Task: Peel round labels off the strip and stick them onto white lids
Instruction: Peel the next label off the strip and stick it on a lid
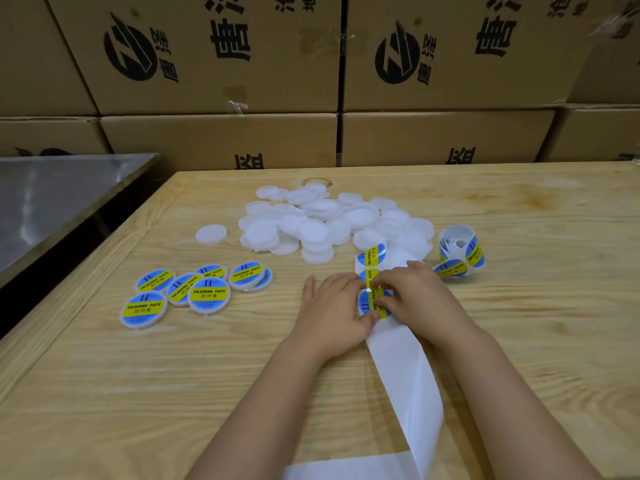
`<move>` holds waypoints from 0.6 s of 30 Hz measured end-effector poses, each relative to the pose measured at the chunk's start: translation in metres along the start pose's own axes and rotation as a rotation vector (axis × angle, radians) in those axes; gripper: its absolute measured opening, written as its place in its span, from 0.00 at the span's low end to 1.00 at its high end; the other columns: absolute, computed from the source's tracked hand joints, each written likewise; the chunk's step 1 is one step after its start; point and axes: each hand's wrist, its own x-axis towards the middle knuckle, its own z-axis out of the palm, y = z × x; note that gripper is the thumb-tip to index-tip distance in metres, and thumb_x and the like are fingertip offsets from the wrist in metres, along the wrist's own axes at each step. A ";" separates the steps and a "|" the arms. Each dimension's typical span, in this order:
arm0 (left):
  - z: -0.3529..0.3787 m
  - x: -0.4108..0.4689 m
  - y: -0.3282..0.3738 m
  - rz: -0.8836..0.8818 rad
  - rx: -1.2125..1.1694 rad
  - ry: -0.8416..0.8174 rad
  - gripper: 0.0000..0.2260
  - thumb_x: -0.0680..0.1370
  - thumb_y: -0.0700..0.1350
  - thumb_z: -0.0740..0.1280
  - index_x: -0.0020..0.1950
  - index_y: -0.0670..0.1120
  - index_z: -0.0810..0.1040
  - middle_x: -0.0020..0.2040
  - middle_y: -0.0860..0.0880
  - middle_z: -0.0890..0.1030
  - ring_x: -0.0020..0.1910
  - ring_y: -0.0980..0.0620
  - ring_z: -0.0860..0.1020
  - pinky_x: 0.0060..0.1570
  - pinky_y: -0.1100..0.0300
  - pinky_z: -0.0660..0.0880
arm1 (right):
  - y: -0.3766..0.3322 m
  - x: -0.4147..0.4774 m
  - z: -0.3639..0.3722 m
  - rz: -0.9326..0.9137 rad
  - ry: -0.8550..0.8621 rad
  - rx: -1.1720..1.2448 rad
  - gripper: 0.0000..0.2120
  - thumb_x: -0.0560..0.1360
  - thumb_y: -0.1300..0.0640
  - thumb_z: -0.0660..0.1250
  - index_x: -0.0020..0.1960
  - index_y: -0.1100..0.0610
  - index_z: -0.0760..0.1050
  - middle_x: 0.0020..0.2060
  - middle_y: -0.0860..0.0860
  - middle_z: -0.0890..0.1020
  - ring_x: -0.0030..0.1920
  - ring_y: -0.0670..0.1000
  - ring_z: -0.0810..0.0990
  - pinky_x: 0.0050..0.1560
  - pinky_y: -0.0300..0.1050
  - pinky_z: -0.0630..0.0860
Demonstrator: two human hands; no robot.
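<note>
Round label (375,303), blue with a yellow band, lies on the white strip (405,375) at the middle of the bench (519,341), between both hands in the head view. The left hand (330,306) lies fairly flat, pressing the strip, with its thumb at the label's near edge. The right hand (420,299) has its fingers (394,282) curled onto the label's far edge, seemingly pinching it, though whether that edge has lifted is hidden.

A fast pull could crease the label or fold it onto itself. If the left hand eases off, the strip would ride up with it. The roll (460,251), standing loose just right of the hands, could be dragged over.

Bare white lids (322,226) are heaped beyond the hands, and the labelled lids (207,292) lie to the left. The bench is pale grained wood. A metal table (52,188) stands to its left, and stacked cardboard boxes (214,64) wall the back.
</note>
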 end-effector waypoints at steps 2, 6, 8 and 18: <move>0.000 0.000 0.000 -0.001 0.004 0.000 0.23 0.74 0.60 0.62 0.68 0.56 0.67 0.70 0.59 0.65 0.71 0.59 0.59 0.71 0.45 0.41 | -0.003 0.000 -0.001 -0.026 0.039 -0.060 0.06 0.71 0.54 0.69 0.48 0.52 0.81 0.40 0.49 0.82 0.45 0.52 0.77 0.61 0.44 0.63; -0.001 -0.001 -0.002 0.007 0.011 -0.013 0.26 0.73 0.62 0.62 0.69 0.56 0.67 0.72 0.59 0.64 0.72 0.59 0.58 0.72 0.45 0.42 | -0.003 -0.004 -0.009 0.019 0.073 0.117 0.02 0.71 0.57 0.71 0.40 0.55 0.79 0.41 0.49 0.80 0.47 0.52 0.75 0.51 0.46 0.68; -0.003 -0.001 -0.003 0.016 -0.003 -0.027 0.28 0.73 0.64 0.63 0.70 0.56 0.66 0.72 0.58 0.63 0.72 0.59 0.57 0.72 0.45 0.42 | -0.002 -0.003 -0.014 0.067 0.075 0.263 0.03 0.71 0.59 0.71 0.39 0.56 0.78 0.42 0.48 0.78 0.49 0.50 0.74 0.51 0.42 0.67; -0.006 -0.002 -0.003 0.052 0.058 -0.116 0.36 0.69 0.71 0.61 0.73 0.57 0.61 0.75 0.60 0.59 0.74 0.56 0.52 0.72 0.43 0.41 | -0.005 -0.001 -0.033 0.357 0.320 1.056 0.06 0.73 0.60 0.70 0.38 0.52 0.77 0.34 0.40 0.80 0.39 0.41 0.78 0.42 0.32 0.73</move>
